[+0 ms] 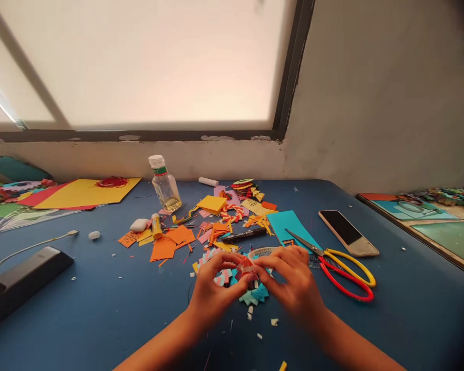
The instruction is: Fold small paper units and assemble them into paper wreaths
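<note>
Between my two hands is a small folded paper piece [246,264], orange-red and pink with pleats rising to a point. My left hand [216,283] pinches it from the left, thumb below and fingers above. From the right, the fingertips of my right hand [294,275] press against its side. Under and behind it lie folded paper pieces [260,292] in light blue, teal and pink. A small white basket [263,252] is partly hidden behind my right hand. Scissors [332,263] with red and yellow handles lie beside that hand, blades on blue paper [292,226].
A phone [348,233] lies at the right. Orange paper squares [174,241], a black marker [244,235], a glue stick [156,226] and a bottle [165,188] of yellowish liquid are further back. A power strip [27,286] with a white cable sits at the left.
</note>
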Tool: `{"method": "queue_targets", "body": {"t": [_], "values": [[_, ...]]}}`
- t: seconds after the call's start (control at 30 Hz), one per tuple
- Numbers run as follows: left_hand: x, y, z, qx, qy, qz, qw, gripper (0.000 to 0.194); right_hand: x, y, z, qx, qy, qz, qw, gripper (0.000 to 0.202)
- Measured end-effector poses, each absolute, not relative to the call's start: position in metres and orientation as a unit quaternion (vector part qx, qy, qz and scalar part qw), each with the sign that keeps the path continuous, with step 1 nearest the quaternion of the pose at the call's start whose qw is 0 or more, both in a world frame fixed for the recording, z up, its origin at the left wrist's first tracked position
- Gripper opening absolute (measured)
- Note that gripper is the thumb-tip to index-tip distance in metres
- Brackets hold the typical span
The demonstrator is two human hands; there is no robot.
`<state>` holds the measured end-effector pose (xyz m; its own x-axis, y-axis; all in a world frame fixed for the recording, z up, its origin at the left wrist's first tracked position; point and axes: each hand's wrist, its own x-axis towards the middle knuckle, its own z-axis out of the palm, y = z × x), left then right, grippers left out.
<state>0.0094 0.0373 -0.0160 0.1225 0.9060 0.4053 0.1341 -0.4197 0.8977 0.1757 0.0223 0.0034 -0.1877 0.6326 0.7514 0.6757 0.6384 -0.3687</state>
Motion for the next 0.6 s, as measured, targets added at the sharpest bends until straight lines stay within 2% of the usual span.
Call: {"method": "queue_targets", "body": {"t": [0.43,0.6], "values": [[0.0097,0.0392,-0.0232,0.658,0.410,0.552,0.308,0.015,0.1722,0.0173,0.0038,-0.423,-0.784,-0.062,0.450,0.007],[0.0108,0.0362,-0.0188,0.640,0.410,0.564,0.323,0.016,0.1750,0.0186,0.0052,-0.417,-0.783,-0.103,0.450,0.005]]}}
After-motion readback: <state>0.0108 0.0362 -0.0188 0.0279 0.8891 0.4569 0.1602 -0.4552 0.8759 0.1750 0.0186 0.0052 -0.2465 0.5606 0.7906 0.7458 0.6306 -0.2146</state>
